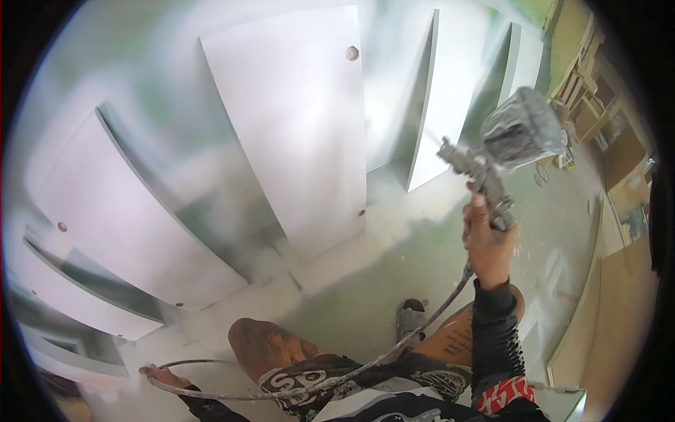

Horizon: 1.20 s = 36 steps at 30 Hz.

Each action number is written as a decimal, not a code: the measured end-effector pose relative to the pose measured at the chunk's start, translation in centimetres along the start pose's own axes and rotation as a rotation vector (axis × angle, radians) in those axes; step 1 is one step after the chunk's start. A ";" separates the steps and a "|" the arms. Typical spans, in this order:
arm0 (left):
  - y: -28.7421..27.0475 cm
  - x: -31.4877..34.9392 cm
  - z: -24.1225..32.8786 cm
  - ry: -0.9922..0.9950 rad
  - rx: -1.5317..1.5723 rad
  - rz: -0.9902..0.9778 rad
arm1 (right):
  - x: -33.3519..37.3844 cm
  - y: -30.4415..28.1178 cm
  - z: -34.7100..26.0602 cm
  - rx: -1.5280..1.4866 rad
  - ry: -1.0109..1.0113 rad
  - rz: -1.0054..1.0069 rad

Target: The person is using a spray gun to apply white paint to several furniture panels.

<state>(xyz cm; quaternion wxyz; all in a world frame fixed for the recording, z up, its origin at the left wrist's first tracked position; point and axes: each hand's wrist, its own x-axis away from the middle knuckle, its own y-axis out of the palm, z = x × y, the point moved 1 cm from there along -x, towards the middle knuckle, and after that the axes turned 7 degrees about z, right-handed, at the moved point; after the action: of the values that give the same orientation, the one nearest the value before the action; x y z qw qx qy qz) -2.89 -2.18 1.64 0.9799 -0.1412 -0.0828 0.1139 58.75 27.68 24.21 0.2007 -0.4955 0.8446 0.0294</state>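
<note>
My right hand (491, 246) is wrapped around the handle of a paint spray gun (485, 176), raised at the right of the middle. On top of the gun sits a grey, paint-smeared cup (531, 130), and its nozzle points left toward the white panels. An air hose (441, 309) drops from the handle and loops across my lap to the lower left. There my left hand (167, 376) closes around it, out to the side. The nearest panel to the nozzle is a tall white one (432, 112), standing apart from the gun.
A wide white panel (295, 126) with round holes leans on the sprayed wall (155, 63). More white panels (133, 218) stand at left, and another (524, 60) at far right. Wooden boards (619, 316) line the right side. My sandalled foot (410, 320) is on the floor.
</note>
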 end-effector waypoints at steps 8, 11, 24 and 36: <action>2.2 4.0 3.6 0.284 -0.024 0.057 | 3.1 0.8 9.8 0.159 0.147 -0.121; 1.6 1.9 2.2 0.388 -0.082 0.021 | 3.9 1.0 12.7 0.212 0.199 -0.158; 2.1 4.4 3.3 0.483 -0.127 -0.033 | 5.6 1.5 25.4 0.492 0.286 -0.389; 0.3 4.0 0.1 0.476 -0.265 -0.074 | -2.0 -0.9 14.4 0.509 0.200 -0.316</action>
<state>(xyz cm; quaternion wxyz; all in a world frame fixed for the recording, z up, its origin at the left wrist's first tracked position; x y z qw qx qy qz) 0.84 -0.87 2.17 0.9482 -0.2879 0.1305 0.0301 64.82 32.47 11.85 0.2365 -0.5549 0.7528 -0.2636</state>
